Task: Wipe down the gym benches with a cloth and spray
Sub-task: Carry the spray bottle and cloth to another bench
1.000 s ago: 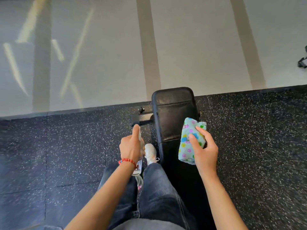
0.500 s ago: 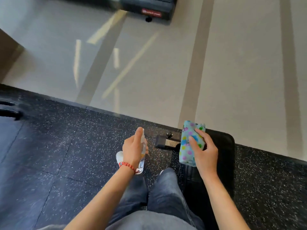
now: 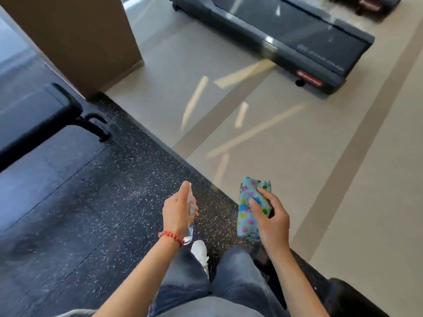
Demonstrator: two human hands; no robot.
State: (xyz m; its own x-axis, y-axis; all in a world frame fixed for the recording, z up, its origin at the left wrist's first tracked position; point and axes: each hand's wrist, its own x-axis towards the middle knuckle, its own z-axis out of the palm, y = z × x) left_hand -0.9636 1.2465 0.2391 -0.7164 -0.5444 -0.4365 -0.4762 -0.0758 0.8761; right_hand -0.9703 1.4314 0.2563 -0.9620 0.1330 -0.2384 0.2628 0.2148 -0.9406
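My left hand (image 3: pixel 177 211) grips a small clear spray bottle (image 3: pixel 190 221), index finger resting on its top. A folded light-blue cloth (image 3: pixel 248 210) with coloured dots is held upright in my right hand (image 3: pixel 271 221). Both hands hover in the air above the black speckled rubber floor. One black padded bench (image 3: pixel 34 117) lies at the far left, its dark metal handle (image 3: pixel 96 125) sticking out toward me. The end of another black bench (image 3: pixel 352 296) shows at the lower right corner, behind my right arm.
A dark treadmill (image 3: pixel 290 40) stands on the beige floor at the upper right. A brown pillar (image 3: pixel 75 40) rises at the upper left beside the far bench. My legs in jeans and a white shoe (image 3: pixel 200 251) are below my hands.
The view has swung left: the bench that was under my right hand now sits at the lower right corner, and another bench has come into sight at the left. Both hands keep their grips.
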